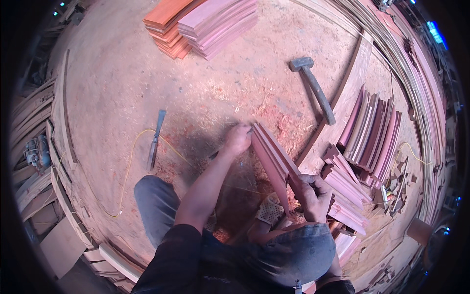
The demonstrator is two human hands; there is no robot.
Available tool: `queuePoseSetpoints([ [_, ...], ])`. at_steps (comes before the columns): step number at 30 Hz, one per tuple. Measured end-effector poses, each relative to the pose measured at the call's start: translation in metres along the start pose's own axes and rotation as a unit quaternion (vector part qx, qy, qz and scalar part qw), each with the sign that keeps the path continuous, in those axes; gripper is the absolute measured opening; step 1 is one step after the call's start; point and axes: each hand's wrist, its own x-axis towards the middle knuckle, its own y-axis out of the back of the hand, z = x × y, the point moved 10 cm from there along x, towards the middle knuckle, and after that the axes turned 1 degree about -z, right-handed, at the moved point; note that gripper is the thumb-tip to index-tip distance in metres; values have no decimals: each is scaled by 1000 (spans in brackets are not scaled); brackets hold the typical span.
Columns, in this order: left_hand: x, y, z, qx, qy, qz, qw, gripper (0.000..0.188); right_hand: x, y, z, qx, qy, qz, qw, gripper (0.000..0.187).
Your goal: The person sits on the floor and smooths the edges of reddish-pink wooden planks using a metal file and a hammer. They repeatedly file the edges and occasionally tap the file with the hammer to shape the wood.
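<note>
A grooved, pinkish wooden moulding [270, 158] slants between my hands above the floor. My left hand [238, 138] is closed at its far end, the fingers partly hidden from above. The near end is gripped by my right hand [317, 197], thumb and fingers wrapped round it close to my right knee. On the floor left of my left arm lies a chisel [155, 139] with a flat metal blade. Farther off to the right, a hammer [313, 88] with a heavy grey head rests on the ground.
Stacked curved boards [218, 27] stand at the far side. To my right are upright mouldings [374, 132] and a loose pile of cut mouldings [345, 191]. A yellow cord [128, 174] runs across the floor at left. Wood shavings [267, 105] are scattered ahead.
</note>
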Motion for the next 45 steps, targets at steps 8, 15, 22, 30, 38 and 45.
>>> queuePoseSetpoints([
  [8, 5, 22, 3, 9, 58, -73, 996, 20, 1, -10, -11, 32, 38, -30, 998, 14],
  [15, 6, -3, -1, 48, -17, -20, 999, 15, -2, -9, -14, -8, 51, -28, 998, 13],
  [22, -87, 49, 131, -68, -132, -21, 989, 17, -1, -11, -17, -12, 43, -14, 999, 13],
  [30, -3, 19, -2, 28, 38, -82, 996, 18, 0, -10, -6, 26, 24, -24, 999, 13],
  [38, -65, 10, 38, -169, -51, -41, 984, 17, 2, 0, 7, 32, 6, -20, 999, 14],
  [45, -8, 17, -24, -72, -22, 28, 997, 15, 2, 2, 3, 5, 21, -2, 1000, 14],
])
